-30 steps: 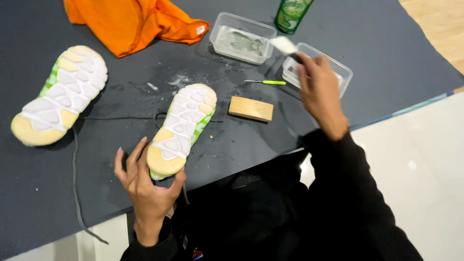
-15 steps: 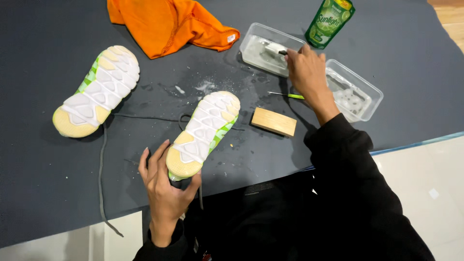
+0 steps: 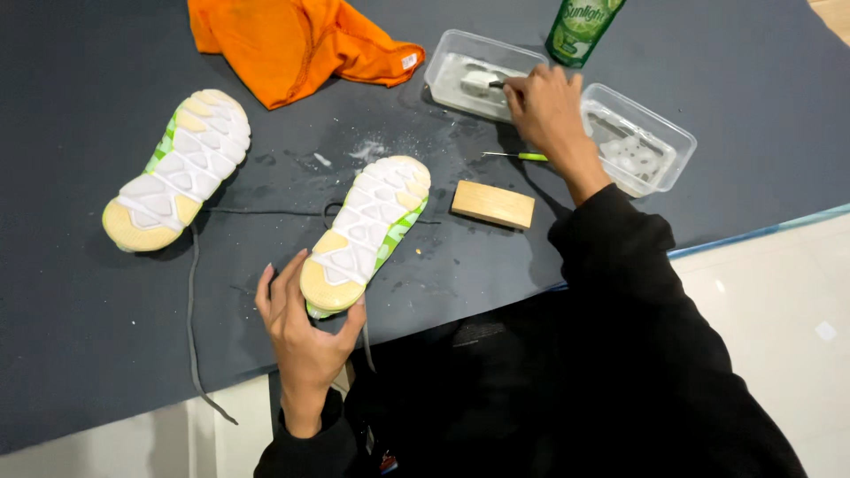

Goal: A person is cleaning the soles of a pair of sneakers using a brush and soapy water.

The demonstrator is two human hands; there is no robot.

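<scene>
1. Left hand [image 3: 301,332], fingers spread, cups the heel of the upturned shoe [image 3: 365,232] at 6 o'clock.
2. Right hand [image 3: 544,111], at 1 o'clock, pinches a small dark tool, seemingly a brush, over the clear tray [image 3: 443,64]; its tip is hidden.
3. The green bottle [image 3: 580,26] is cut off.

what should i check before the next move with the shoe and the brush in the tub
1. Left hand steadies heel of near shoe, sole up: ok.
2. Right hand grips a small tool over the soapy tub: ok.
3. Tool's working end wet: cannot tell.
4. Second tub and green bottle upright beside the wrist: ok.
5. Grey lace trails off the mat edge: not ok.
</scene>
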